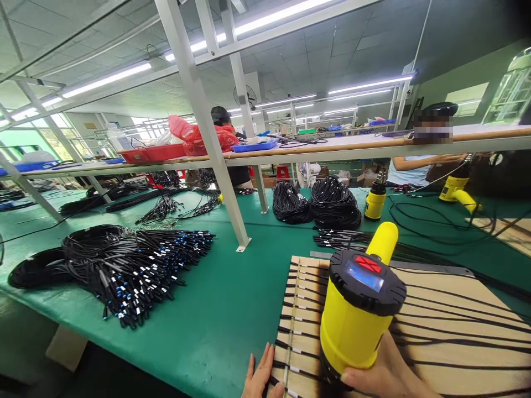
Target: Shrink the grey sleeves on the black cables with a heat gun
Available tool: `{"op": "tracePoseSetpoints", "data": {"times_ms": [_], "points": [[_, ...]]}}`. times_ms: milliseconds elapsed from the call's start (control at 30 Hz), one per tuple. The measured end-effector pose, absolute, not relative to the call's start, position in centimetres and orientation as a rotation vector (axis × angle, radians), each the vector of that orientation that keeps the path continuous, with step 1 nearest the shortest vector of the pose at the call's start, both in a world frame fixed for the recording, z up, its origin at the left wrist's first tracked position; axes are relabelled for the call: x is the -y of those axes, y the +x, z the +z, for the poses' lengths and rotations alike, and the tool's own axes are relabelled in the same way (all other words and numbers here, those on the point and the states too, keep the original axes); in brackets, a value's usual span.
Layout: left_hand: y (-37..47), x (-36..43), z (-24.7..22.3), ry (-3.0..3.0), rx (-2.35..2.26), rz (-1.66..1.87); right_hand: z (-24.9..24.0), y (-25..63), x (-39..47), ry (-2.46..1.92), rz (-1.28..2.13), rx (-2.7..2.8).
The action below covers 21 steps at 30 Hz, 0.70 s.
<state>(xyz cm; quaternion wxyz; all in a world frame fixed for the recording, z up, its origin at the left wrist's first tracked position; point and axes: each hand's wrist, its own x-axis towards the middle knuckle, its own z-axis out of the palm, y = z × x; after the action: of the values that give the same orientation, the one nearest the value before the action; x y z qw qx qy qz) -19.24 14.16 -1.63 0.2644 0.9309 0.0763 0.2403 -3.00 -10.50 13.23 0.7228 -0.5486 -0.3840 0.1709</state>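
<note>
My right hand [388, 365] is wrapped round a yellow heat gun [357, 326] with a black top and a small lit display. The gun stands over a wooden board [464, 359], its nozzle hidden from me. Thin black cables [456, 319] lie side by side across this board, their ends along its left edge, some with white labels. Dark scorch marks show on the wood around the gun. At the board's lower left corner rests my left hand [260, 376], fingers stretched out beside the cable ends; its lower part is cut off by the frame.
A large bundle of black cables [136, 265] with blue and white tips lies left on the green table [232, 298]. Coiled cables [334, 202], another heat gun [375, 200] and a metal post [207, 127] stand farther back. Across the table a person [410, 168] works near a further heat gun [456, 190].
</note>
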Motion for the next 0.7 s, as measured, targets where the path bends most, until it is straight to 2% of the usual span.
{"op": "tracePoseSetpoints", "data": {"times_ms": [333, 700], "points": [[-19.7, -14.9, -1.0, 2.621, -0.111, 0.457, 10.2, -2.8, 11.7, -1.211, 0.245, 0.842], [-19.4, -14.2, 0.0, 2.596, -0.114, 0.516, 11.0, -3.2, 11.8, -1.179, 0.226, 0.848]]}}
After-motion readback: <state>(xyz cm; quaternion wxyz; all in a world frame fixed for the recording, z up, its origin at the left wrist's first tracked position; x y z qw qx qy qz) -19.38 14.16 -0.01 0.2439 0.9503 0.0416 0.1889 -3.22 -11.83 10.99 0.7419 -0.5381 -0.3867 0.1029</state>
